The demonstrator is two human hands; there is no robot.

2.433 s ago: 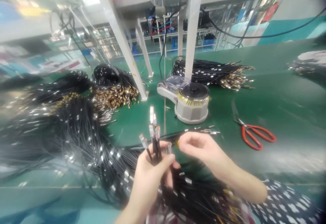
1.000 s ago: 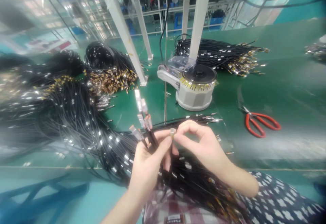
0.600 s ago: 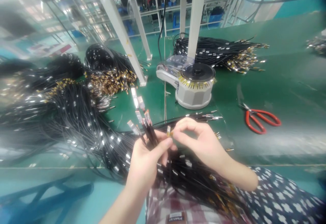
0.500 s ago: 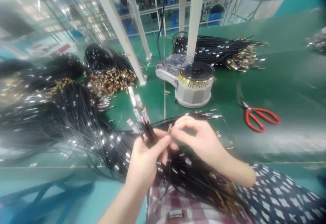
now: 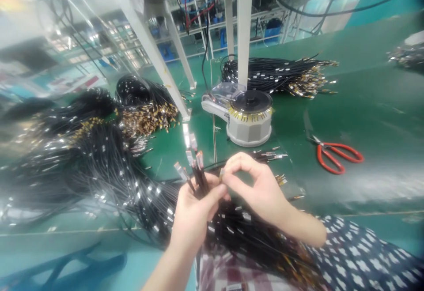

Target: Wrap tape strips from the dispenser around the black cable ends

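Several black cables (image 5: pixel 200 178) with flat silvery ends stand up out of my left hand (image 5: pixel 195 209), whose fingers are wrapped round them. My right hand (image 5: pixel 256 185) pinches a small cable end (image 5: pixel 221 174) with a yellowish piece on it, right against my left thumb and fingertips. That end is partly hidden by the fingers. Below both hands a thick bundle of black cables (image 5: pixel 238 224) with white labels runs across the table edge and my lap.
A round tape dispenser (image 5: pixel 250 127) stands beyond my hands, beside a white post (image 5: pixel 243 39). Red-handled cutters (image 5: pixel 339 156) lie to the right on the green table (image 5: pixel 364 105). Cable bundles (image 5: pixel 147 116) fill the left, and another cable bundle (image 5: pixel 274 72) lies at the back.
The view has tilted up slightly, so table things appear lower. Both hands keep their grip; the right fingers still pinch at the small cable end, which now stands a little more upright.
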